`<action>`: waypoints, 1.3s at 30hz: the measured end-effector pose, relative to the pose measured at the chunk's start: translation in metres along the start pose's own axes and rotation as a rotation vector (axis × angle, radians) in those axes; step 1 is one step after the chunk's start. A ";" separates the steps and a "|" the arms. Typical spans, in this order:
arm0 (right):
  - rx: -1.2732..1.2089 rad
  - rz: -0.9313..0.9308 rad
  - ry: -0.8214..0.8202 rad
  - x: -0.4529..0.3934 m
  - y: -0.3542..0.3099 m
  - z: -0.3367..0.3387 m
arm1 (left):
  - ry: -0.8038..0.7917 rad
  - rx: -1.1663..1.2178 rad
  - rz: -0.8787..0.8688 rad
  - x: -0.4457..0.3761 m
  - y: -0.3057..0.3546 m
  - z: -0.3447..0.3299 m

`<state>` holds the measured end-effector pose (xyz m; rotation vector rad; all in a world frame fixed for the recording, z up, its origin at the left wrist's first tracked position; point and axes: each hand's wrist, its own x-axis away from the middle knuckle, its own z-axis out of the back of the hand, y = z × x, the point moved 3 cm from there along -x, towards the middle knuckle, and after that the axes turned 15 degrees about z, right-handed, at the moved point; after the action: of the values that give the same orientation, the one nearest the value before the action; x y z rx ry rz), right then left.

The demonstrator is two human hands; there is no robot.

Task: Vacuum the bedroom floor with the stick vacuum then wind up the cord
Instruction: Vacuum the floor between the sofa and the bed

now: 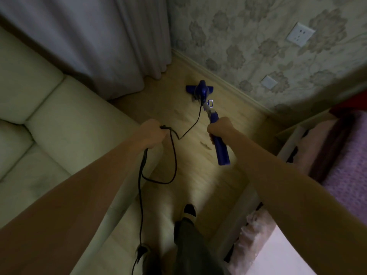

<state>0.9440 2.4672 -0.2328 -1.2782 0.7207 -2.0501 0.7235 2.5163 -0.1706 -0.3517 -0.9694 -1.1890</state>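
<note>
The blue plastic stick vacuum (210, 116) is gripped at its handle by the right hand (219, 129), fingers curled fully round it, so the floor head (199, 89) is driven into the corner near the floral-papered wall (248, 46). The thin black cord (172, 155) is held gathered in the left hand (152, 133), seemingly wrapped by its fingers, probably to keep slack off the pale wooden floor (170, 108) beside the cream sofa (49, 116).
</note>
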 end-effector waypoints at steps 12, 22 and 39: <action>-0.130 -0.021 -0.119 0.103 -0.022 -0.028 | 0.000 -0.016 -0.014 0.015 0.016 -0.003; 0.125 -0.024 -0.321 0.147 -0.030 -0.004 | 0.036 0.077 -0.044 0.023 0.024 0.014; 0.221 0.072 -0.213 0.045 -0.040 -0.044 | 0.026 0.122 0.086 0.022 -0.022 0.029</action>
<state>0.8802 2.4666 -0.1950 -1.2978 0.4233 -1.8435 0.6919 2.5145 -0.1426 -0.2773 -0.9898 -1.0485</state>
